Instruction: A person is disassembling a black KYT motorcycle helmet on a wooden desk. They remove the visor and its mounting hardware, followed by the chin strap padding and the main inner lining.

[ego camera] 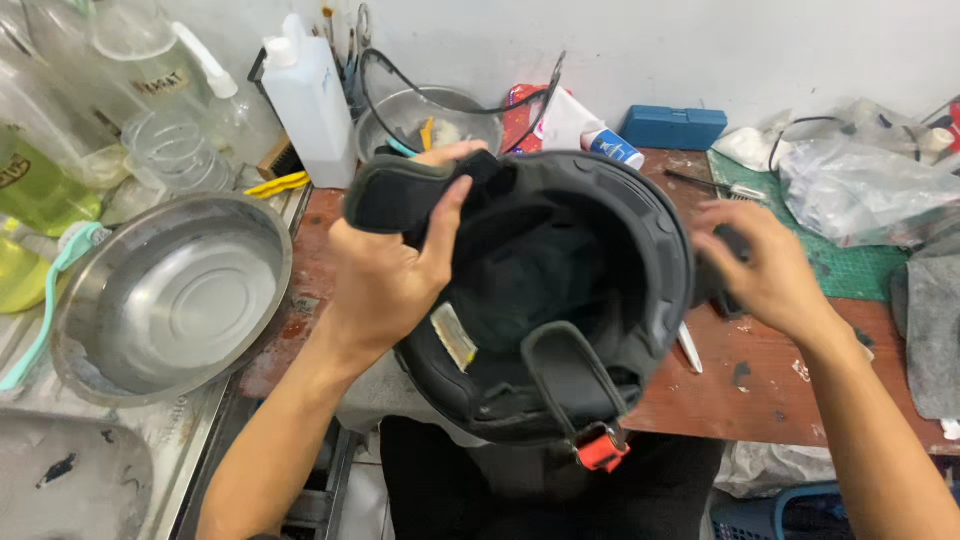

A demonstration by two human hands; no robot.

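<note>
Both hands hold an upturned black helmet [560,300] over the near edge of a wooden bench [760,380]. Left hand [385,275] is closed on a cheek pad [400,195]; right hand [765,270] curls round the helmet's far side. A steel bowl [170,295] sits left, with clutter along the white wall.

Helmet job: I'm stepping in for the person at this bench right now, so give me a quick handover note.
Left hand: grips a dark cheek pad at the rim of the black helmet.
Right hand: on the helmet's outer side, steadying it.
Helmet: upside down at the edge of the wooden table, opening toward you, strap with red buckle hanging.
Done: the pad is partly out of the shell.
Left: whether the pad is fully free cannot be told.
</note>
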